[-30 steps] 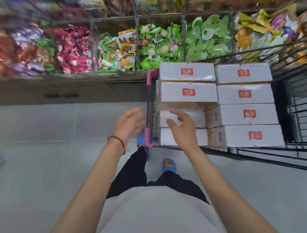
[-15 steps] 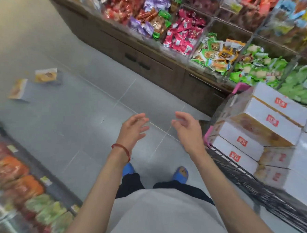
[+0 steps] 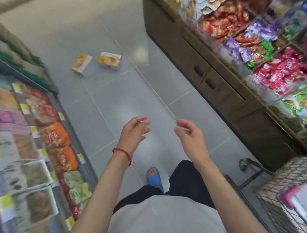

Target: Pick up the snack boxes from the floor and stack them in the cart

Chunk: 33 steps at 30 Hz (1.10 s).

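Note:
Two snack boxes lie side by side on the grey floor tiles ahead of me: one with an orange picture face (image 3: 81,64) to the left, the other (image 3: 110,60) just right of it. My left hand (image 3: 134,133), with a red cord at the wrist, and my right hand (image 3: 190,136) hover empty in front of me, fingers loosely curved, well short of the boxes. The wire cart (image 3: 287,203) shows only as a corner at the lower right, with a pink handle part and a white box edge inside.
A shelf of bagged snacks (image 3: 41,146) lines the left side of the aisle. A brown cabinet with bins of wrapped sweets (image 3: 250,50) runs along the right. My blue slipper (image 3: 155,177) stands on the tiles below my hands.
My view has swung left, away from the cart and its stacked white boxes, down the aisle. The two floor boxes came into view and now lie ahead. Both hands left the cart, empty.

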### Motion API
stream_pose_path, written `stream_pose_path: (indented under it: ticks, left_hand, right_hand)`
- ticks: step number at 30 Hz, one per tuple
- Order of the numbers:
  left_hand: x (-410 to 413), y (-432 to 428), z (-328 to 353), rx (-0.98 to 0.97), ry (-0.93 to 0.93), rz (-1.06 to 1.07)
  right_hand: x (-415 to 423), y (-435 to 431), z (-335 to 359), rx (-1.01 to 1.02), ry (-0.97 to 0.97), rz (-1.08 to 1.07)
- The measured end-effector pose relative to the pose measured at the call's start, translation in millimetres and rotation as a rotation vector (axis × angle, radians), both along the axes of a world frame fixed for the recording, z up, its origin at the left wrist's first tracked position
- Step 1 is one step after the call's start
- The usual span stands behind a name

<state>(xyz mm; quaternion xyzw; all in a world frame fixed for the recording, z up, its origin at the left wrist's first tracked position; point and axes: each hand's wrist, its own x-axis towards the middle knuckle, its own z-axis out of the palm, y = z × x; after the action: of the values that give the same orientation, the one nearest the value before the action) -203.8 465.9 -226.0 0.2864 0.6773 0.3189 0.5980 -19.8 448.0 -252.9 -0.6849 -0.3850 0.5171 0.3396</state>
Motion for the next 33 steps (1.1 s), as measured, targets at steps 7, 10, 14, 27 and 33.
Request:
stream_pose_path:
  ticks: [7, 10, 14, 27, 33]
  left_hand:
    - [-70, 63, -16, -0.04, -0.025, 0.149]
    - [-97, 106, -22, -0.049, -0.016, 0.199]
    - [-128, 181, -23, -0.049, 0.007, 0.268]
    - [-227, 405, -15, -0.057, -0.001, 0.454]
    - [-308, 520, -38, -0.055, -0.046, 0.431]
  right_hand:
    - [-67, 101, -6, -0.01, 0.018, 0.11]
    - [-89, 156, -14, -0.014, 0.047, 0.14]
    - [-124, 241, -18, -0.024, 0.054, 0.211]
    - [-248, 494, -12, -0.038, 0.038, 0.487]
    - [-318, 601, -25, -0.049, 0.005, 0.4]
